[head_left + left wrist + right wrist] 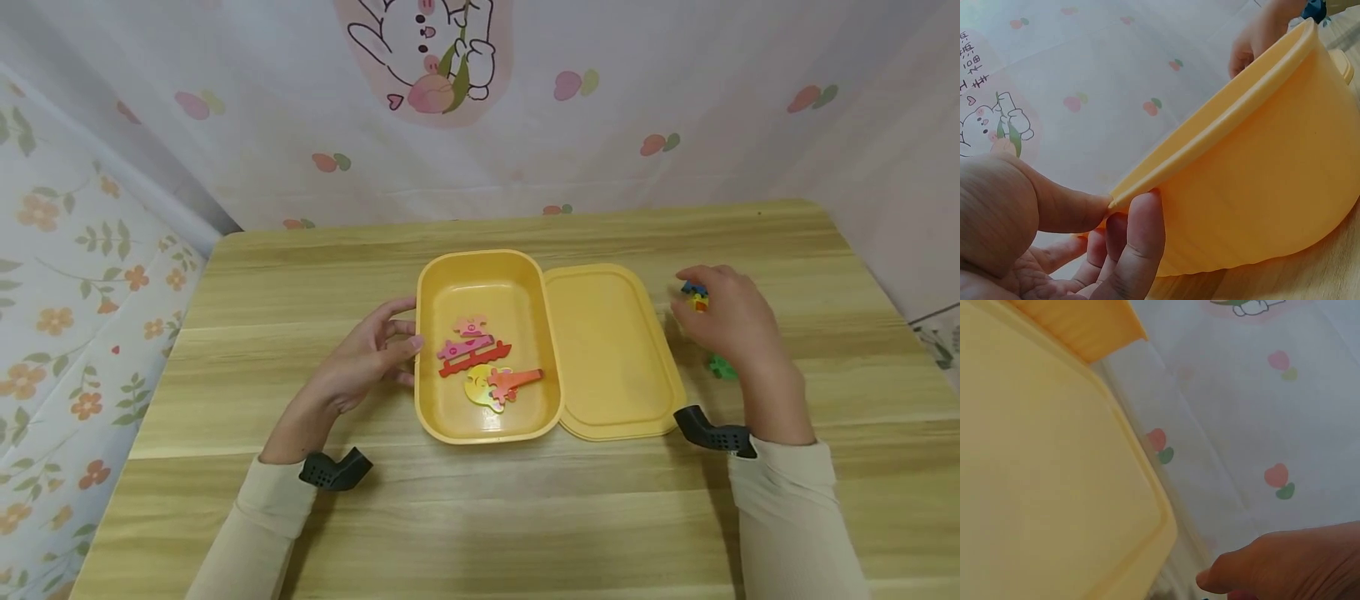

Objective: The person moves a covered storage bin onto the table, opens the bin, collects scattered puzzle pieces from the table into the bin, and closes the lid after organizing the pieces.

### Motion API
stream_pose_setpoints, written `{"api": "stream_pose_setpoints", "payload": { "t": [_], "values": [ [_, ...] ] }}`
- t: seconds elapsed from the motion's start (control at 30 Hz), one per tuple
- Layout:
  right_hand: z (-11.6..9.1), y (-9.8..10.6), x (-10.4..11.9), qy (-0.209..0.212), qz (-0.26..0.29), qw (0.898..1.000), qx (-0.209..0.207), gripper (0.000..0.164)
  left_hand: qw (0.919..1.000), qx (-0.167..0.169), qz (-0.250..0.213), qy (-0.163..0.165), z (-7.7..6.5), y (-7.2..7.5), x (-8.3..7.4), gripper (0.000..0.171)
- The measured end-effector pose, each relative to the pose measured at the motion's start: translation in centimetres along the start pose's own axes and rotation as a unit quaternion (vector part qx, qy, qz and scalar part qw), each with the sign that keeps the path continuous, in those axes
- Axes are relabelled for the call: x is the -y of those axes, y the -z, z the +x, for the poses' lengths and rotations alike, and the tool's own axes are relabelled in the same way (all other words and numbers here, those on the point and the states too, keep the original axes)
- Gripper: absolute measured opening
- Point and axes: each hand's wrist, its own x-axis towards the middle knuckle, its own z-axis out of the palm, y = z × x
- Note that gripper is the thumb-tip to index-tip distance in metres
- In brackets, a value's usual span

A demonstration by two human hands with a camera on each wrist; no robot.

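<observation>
In the head view a yellow plastic box (487,425) stands open at mid-table with several small colored animal-shaped pieces inside, among them a red one (476,360) and a yellow one (477,387). My left hand (367,354) pinches the box's left rim, thumb on top and fingers against the outer wall; the left wrist view shows this grip on the box wall (1254,181). Over small blue and yellow pieces (697,297) on the right hovers my right hand (731,312), thumb and forefinger apart. A green piece (722,367) lies partly hidden under that wrist.
A flat yellow lid (615,350) lies against the box's right side, between it and my right hand. The wooden table (480,525) ends at a patterned curtain (510,167) behind. Each wrist carries a black camera mount (333,471).
</observation>
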Motion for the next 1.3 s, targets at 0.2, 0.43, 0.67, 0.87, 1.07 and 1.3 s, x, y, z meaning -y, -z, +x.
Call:
{"api": "stream_pose_setpoints", "payload": {
  "t": [0.2, 0.43, 0.67, 0.87, 1.07, 1.3],
  "values": [
    [0.2, -0.3, -0.6, -0.012, -0.016, 1.0, -0.003, 0.046, 1.0, 0.0, -0.006, 0.002, 0.0, 0.2, 0.1, 0.07],
    [-0.5, -0.5, -1.3, -0.054, -0.013, 0.998, 0.028, 0.048, 0.9999, 0.009, -0.002, 0.008, 0.3, 0.2, 0.1, 0.069],
    [-0.5, -0.4, -1.3, -0.069, -0.011, 0.997, 0.028, 0.048, 0.9999, 0.009, -0.009, 0.006, 0.2, 0.2, 0.0, 0.07],
    [-0.3, -0.2, -1.3, -0.076, -0.009, 0.996, 0.035, 0.049, 0.9999, 0.007, -0.007, 0.006, 0.1, 0.4, 0.2, 0.07],
    [-0.5, 0.3, -1.6, -0.082, -0.014, 0.995, 0.063, 0.052, 1.0, 0.003, -0.007, 0.001, 0.1, 0.3, 0.2, 0.074],
    [-0.4, 0.7, -1.8, -0.066, -0.028, 0.993, 0.093, 0.058, 1.0, 0.001, -0.009, -0.003, 0.0, 0.1, 0.2, 0.078]
  ]
}}
